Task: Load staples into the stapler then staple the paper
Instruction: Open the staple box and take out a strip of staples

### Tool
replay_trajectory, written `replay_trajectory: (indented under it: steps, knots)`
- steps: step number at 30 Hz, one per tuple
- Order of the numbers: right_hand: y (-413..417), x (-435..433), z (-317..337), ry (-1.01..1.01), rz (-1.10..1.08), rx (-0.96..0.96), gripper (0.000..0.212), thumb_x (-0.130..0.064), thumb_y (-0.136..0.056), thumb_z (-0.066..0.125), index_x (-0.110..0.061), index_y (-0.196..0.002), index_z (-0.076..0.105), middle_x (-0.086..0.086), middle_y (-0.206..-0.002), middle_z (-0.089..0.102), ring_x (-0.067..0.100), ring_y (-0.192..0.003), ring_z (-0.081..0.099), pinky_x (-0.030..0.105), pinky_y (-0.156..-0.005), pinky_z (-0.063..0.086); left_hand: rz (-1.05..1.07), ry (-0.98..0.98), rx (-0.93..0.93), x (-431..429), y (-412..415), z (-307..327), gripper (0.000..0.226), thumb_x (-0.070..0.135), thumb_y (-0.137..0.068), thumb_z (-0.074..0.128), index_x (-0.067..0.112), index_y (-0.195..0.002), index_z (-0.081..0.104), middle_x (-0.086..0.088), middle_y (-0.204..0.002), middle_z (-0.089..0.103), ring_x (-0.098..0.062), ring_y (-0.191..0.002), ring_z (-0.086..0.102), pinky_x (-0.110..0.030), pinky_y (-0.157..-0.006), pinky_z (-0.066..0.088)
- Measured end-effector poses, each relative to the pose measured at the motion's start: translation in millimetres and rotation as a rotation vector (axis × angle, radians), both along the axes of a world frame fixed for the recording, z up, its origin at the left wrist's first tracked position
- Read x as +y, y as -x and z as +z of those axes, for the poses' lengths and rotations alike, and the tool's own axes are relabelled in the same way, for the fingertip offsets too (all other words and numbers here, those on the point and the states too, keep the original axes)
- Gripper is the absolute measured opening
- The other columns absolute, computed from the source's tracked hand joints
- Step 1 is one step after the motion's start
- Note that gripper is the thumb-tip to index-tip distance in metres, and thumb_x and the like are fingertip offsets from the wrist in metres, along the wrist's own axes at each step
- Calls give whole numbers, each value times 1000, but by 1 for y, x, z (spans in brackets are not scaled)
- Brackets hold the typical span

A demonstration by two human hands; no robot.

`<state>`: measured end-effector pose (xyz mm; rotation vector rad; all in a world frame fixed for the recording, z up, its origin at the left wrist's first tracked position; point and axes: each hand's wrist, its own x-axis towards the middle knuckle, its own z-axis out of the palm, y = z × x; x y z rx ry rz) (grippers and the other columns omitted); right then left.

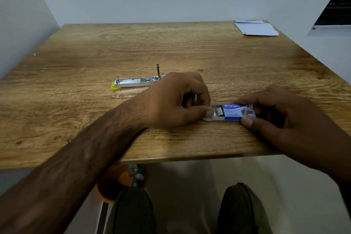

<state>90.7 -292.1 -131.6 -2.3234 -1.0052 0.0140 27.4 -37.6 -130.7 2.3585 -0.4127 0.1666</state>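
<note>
A small blue staple box (238, 112) lies near the front of the wooden table (76, 112), its white inner tray slid out to the left with grey staple strips (218, 111) showing. My right hand (281, 118) pinches the blue sleeve between thumb and fingers. With thumb and forefinger, my left hand (171, 102) pinches at the open tray end. The stapler (135, 81) lies opened flat behind my left hand, its metal channel exposed, a yellow tip at its left end; my hand hides its right part. White paper (256, 28) lies at the far right corner.
Grey walls close in the table at the left and back. Below the table's front edge are my knees (241, 209) in dark trousers and an orange container (117, 182) on the pale floor.
</note>
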Motion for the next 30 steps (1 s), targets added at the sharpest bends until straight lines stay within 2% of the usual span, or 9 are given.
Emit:
replay_trajectory:
  steps: [3,6,12,17,20,24,30]
  knots:
    - [1,0,0,-4,-10,3,39,-39,-80,65,-36,-118,70,-11,-86,59,7,-79,58,34,-66,48,2,-10,-3,0,0,-1,18,24,-84,79,25,-99,70,9,-86,64,-11,-70,60,-25,-62,52]
    - [1,1,0,10,-10,2,39,-41,-80,64,-38,-118,70,-12,-86,60,4,-78,55,31,-65,47,-14,-25,-25,-1,0,-1,20,22,-85,78,25,-103,73,9,-85,62,-15,-71,59,-28,-64,52]
    - [0,0,0,2,-1,-9,38,-42,-79,64,-37,-116,71,-13,-83,59,5,-79,55,29,-63,44,-28,-32,-40,1,-1,-2,18,21,-85,79,26,-102,75,11,-83,61,-16,-71,60,-30,-64,53]
    - [0,-1,-2,-6,2,-20,36,-42,-79,65,-39,-115,70,-13,-82,59,5,-79,55,27,-62,42,-53,-35,-68,1,-1,-2,13,16,-85,79,21,-97,78,4,-85,65,-19,-74,62,-41,-64,53]
    - [-1,-1,-2,3,5,-23,36,-43,-80,64,-40,-115,69,-14,-82,59,5,-80,55,26,-61,41,-45,-41,-74,1,1,-1,9,17,-85,79,18,-93,79,3,-85,65,-18,-73,62,-39,-63,53]
    - [0,-1,-2,-2,8,-15,36,-44,-79,63,-41,-115,68,-14,-81,58,4,-80,55,23,-59,39,-23,-44,-65,-1,2,2,4,20,-87,78,18,-89,79,6,-83,66,-16,-72,62,-30,-60,50]
    - [1,-1,-2,-19,9,-22,37,-43,-79,64,-39,-115,69,-13,-81,59,6,-78,55,23,-59,39,13,-40,-53,-5,3,1,3,21,-84,80,20,-87,78,5,-83,66,-16,-71,63,-34,-61,53]
